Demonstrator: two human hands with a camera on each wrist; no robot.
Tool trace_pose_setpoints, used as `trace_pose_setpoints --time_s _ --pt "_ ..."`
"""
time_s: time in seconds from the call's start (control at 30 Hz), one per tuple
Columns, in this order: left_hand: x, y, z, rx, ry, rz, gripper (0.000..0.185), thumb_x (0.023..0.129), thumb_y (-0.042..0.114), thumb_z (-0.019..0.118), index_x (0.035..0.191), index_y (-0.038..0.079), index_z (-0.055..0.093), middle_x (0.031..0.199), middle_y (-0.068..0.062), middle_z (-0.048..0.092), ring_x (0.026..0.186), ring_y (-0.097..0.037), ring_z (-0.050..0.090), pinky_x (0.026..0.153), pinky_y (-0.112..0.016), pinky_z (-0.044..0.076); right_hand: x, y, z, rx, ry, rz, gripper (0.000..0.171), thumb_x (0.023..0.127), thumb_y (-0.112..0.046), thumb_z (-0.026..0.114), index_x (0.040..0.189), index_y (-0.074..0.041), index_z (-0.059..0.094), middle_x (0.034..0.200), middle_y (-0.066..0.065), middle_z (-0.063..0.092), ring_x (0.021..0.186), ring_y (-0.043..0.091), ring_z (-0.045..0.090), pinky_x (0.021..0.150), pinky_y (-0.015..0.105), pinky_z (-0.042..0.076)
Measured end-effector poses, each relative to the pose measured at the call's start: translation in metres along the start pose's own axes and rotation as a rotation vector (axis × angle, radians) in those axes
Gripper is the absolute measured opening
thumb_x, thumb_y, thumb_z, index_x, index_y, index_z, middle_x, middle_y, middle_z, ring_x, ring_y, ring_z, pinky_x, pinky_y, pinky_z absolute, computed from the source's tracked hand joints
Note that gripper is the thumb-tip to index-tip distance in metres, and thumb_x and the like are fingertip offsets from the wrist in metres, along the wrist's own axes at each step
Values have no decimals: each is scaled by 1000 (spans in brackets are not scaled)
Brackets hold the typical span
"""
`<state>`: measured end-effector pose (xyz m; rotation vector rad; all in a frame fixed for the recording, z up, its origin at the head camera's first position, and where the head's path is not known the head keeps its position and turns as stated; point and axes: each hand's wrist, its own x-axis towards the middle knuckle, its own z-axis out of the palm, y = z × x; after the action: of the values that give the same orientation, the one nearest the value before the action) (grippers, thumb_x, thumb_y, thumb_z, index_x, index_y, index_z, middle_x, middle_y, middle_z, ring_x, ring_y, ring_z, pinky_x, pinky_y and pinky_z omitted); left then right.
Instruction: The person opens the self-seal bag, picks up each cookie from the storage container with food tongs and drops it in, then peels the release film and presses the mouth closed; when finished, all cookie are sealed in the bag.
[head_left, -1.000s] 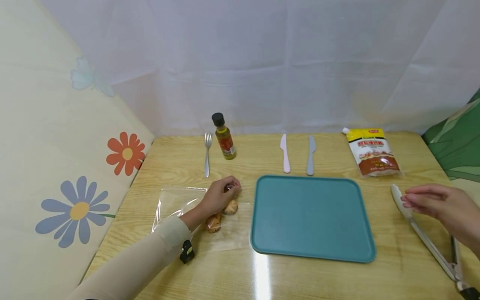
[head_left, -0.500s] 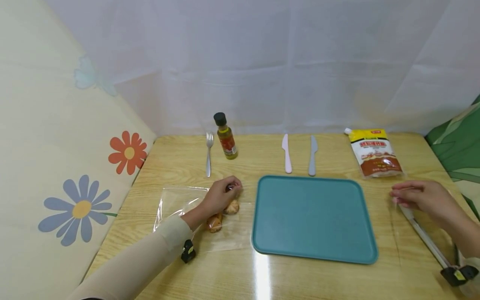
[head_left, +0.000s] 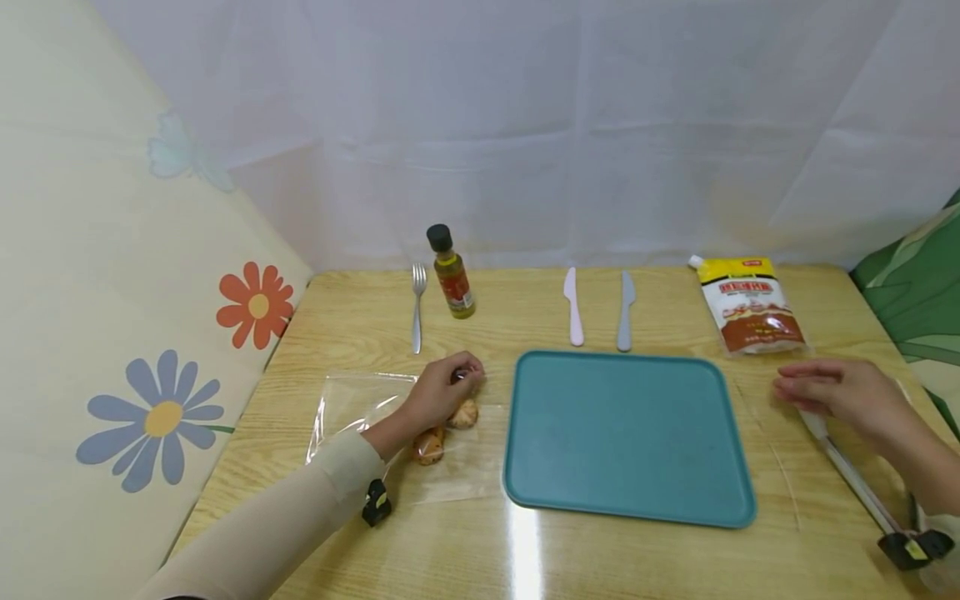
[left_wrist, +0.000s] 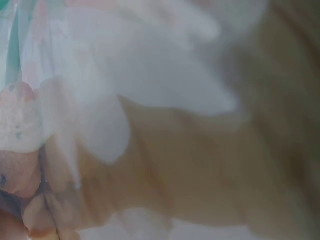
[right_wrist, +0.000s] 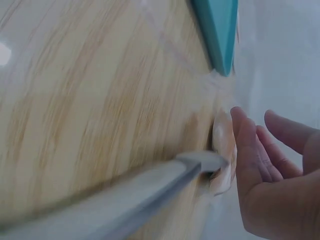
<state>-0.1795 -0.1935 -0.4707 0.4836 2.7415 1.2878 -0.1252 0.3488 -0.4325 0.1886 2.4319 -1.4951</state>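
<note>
Left of the teal tray point(head_left: 628, 437), the left hand point(head_left: 438, 393) rests on a clear plastic bag point(head_left: 352, 408) lying flat on the wooden counter point(head_left: 465, 542), its fingers curled round a brown lump of food point(head_left: 464, 413) at the bag's mouth; a second lump point(head_left: 428, 446) lies just nearer. Right of the tray, the right hand point(head_left: 843, 393) hovers over the tip of the metal tongs point(head_left: 855, 479), fingers relaxed and grasping nothing. Beyond the tray lie a pink knife point(head_left: 572, 307) and a grey knife point(head_left: 624, 311), with a sauce pouch point(head_left: 750, 307) to their right, an oil bottle point(head_left: 451, 273) and a fork point(head_left: 416, 307) to their left.
</note>
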Motion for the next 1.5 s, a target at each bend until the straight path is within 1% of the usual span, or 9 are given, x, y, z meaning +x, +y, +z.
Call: trace_pose_setpoints --time_s 0.23,0.53,0.67,0.87,0.93,1.13,1.3,1.4,1.5 --pt "0 -1 0 -5 1 5 6 102 13 66 99 12 70 88 0 71 83 -14 63 79 -33 52 -2 -13 17 104 -91 -40 50 107 -11 57 139 24 43 103 -6 78 91 2 73 82 27 61" --pt "-1 0 0 -7 15 44 5 101 11 66 98 10 69 86 0 70 81 -11 62 75 -29 51 2 -36 64 159 -212 -66 49 103 -13 65 138 19 50 118 15 75 95 7 74 84 28 61" --pt "-1 -1 1 4 29 66 5 101 10 66 97 10 69 85 0 69 80 -11 62 73 -29 51 3 -48 90 180 -270 -71 46 103 -11 65 137 18 52 119 19 74 96 10 75 84 29 61" --pt "0 0 0 -27 11 10 6 102 14 66 98 11 70 87 0 71 82 -12 63 77 -31 52 5 -63 134 223 -385 -96 42 101 -7 66 133 18 56 115 24 74 95 18 76 82 33 62" --pt "0 0 -1 -50 8 12 7 102 14 66 98 9 70 88 -2 71 83 -13 64 78 -31 52 5 -67 150 239 -432 -114 41 100 -6 67 132 18 57 114 25 73 96 21 76 82 34 62" --pt "-1 0 -2 -113 9 -16 7 103 11 64 100 7 69 91 -6 69 84 -14 61 79 -29 50 8 -82 193 243 -550 -129 39 99 -7 69 131 14 61 110 23 75 96 24 76 82 35 62" --pt "0 -2 -2 -172 48 -82 10 106 11 59 104 3 65 88 -10 64 77 -13 57 70 -25 49 12 -97 220 251 -620 -142 40 98 -9 71 133 10 62 106 22 76 93 22 76 82 36 62" --pt "2 -4 -2 -244 79 -99 13 108 11 54 106 -1 60 82 -11 59 70 -13 55 61 -23 46 16 -104 231 256 -646 -148 43 98 -9 70 136 8 60 107 22 75 92 22 76 81 37 62" --pt "4 -4 -3 -310 122 -109 13 109 7 50 106 -4 56 78 -8 55 67 -12 53 57 -22 44 19 -111 240 252 -664 -135 46 98 -8 70 140 4 58 108 20 76 90 22 75 80 37 63"
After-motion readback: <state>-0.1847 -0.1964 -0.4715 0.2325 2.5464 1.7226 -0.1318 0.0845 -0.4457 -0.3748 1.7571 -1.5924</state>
